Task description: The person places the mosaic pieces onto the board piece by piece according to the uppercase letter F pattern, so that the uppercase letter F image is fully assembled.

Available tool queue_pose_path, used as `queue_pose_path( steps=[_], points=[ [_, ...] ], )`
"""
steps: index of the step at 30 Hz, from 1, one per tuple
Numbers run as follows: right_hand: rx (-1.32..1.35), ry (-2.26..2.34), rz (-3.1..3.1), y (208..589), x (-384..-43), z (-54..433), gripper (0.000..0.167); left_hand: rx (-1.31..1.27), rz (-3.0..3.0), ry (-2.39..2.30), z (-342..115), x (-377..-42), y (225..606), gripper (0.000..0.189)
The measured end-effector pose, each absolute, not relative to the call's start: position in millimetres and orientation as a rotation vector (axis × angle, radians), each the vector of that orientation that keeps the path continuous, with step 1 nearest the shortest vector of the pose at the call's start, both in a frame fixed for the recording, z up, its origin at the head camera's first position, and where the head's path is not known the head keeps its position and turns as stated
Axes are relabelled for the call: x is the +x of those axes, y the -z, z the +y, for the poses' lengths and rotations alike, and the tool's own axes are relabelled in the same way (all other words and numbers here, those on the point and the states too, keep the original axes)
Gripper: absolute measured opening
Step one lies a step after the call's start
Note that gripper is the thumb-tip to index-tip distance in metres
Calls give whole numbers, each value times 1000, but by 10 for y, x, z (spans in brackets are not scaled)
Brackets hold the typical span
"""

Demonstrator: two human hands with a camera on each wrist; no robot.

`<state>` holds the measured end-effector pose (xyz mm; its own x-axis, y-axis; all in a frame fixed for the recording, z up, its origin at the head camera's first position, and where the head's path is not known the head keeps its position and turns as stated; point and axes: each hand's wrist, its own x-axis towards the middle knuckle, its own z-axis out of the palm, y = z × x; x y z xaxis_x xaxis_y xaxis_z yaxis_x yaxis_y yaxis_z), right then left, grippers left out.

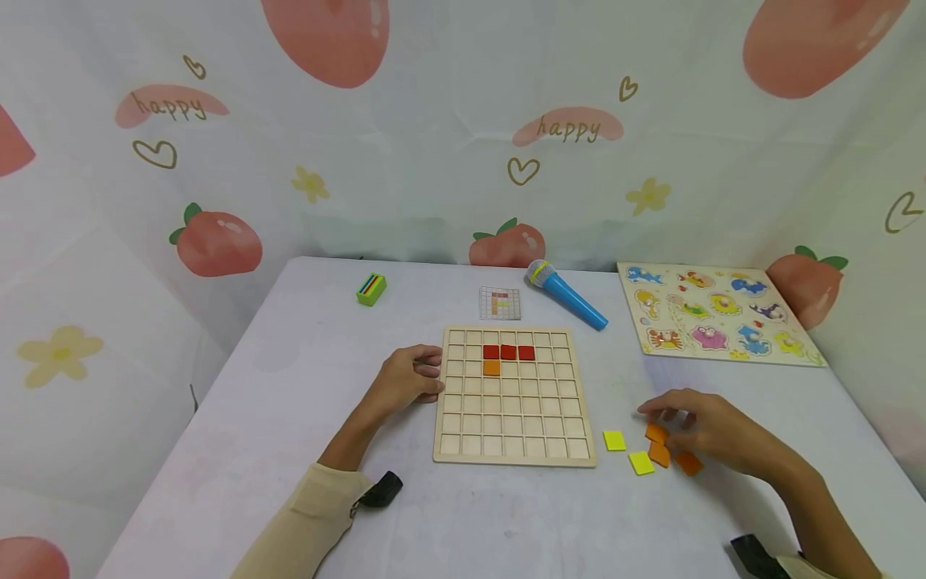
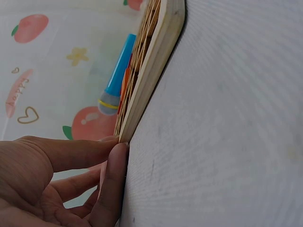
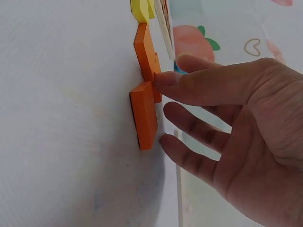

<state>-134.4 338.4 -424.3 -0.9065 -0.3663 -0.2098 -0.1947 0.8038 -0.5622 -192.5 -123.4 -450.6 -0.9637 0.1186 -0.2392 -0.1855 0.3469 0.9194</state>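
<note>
My left hand (image 1: pixel 405 376) touches the left edge of a wooden grid board (image 1: pixel 470 422). In the left wrist view its thumb and a finger (image 2: pixel 111 189) rest at the board's side, low by the table. Three red square tiles (image 1: pixel 509 352) sit in a row on the board, with one orange tile (image 1: pixel 492 367) under the leftmost. Right of the board, my right hand (image 1: pixel 712 426) hovers with spread fingers over three loose orange tiles (image 3: pixel 146 118). Its thumb appears to touch one; whether it presses, I cannot tell. Two yellow tiles (image 1: pixel 641 463) lie between board and hand.
Behind the board lie a small printed grid card (image 1: pixel 500 304) and a blue toy microphone (image 1: pixel 575 301). An animal puzzle board (image 1: pixel 694 314) occupies the back right. A green striped block (image 1: pixel 371 289) stands at the back left. A patterned curtain (image 1: pixel 427 145) closes off the table's far side.
</note>
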Motion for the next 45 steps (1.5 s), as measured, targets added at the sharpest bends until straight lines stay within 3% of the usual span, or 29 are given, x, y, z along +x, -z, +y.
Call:
queue_pose_path(
  steps=[24, 45],
  points=[
    [-321, 707, 2659, 4229, -1383, 3339, 39, -57, 2340, -1667, -1232, -1919, 4510, 62],
    [-443, 702, 2749, 4191, -1497, 3056, 36, -58, 2335, -1670, -1236, -1916, 4511, 61]
  ],
)
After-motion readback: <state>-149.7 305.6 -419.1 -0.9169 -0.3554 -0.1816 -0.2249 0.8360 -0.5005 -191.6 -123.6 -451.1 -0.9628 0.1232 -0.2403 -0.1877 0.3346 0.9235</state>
